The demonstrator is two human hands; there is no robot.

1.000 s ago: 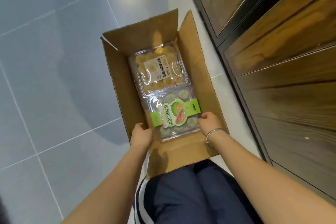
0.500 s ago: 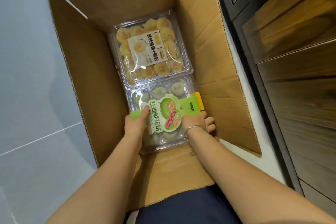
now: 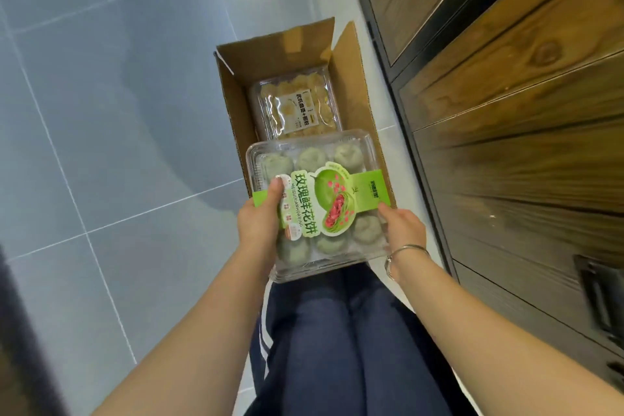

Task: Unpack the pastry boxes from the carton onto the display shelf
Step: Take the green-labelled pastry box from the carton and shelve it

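1. Now, gripped in both hands — a clear plastic pastry box (image 3: pixel 317 206) with a green label band across the lid, round pale-green pastries in rows underneath. Held level and lid-up, above the near end of the carton and in front of the knees, touching nothing but the hands.
2. Left hand (image 3: pixel 258 224): clamped on the box's left edge, thumb flat on the green band, fingers curled underneath and out of sight.
3. Right hand (image 3: pixel 403 228): gripping the near right edge, thumb tip at the end of the green band, fingers wrapped under the box. Thin silver bracelet (image 3: pixel 407 248) at the wrist.
4. Carton (image 3: pixel 233 84): brown cardboard, on the floor, flaps standing open, long side running away from the person, just beside the base of the wood-panelled unit.
5. Inside the carton, at the far end — a second clear box of yellow pastries (image 3: pixel 297 108) with a white label, lying flat, its near edge hidden behind the held box.
6. Tiled floor (image 3: pixel 101 111): large grey-blue tiles with pale grout lines, off to the left.
7. Wood-panelled unit (image 3: pixel 506 94): wood-grain panels in a dark frame, filling the right side.
8. Dark blue trousers (image 3: pixel 337 348) with white side stripes, at the bottom.
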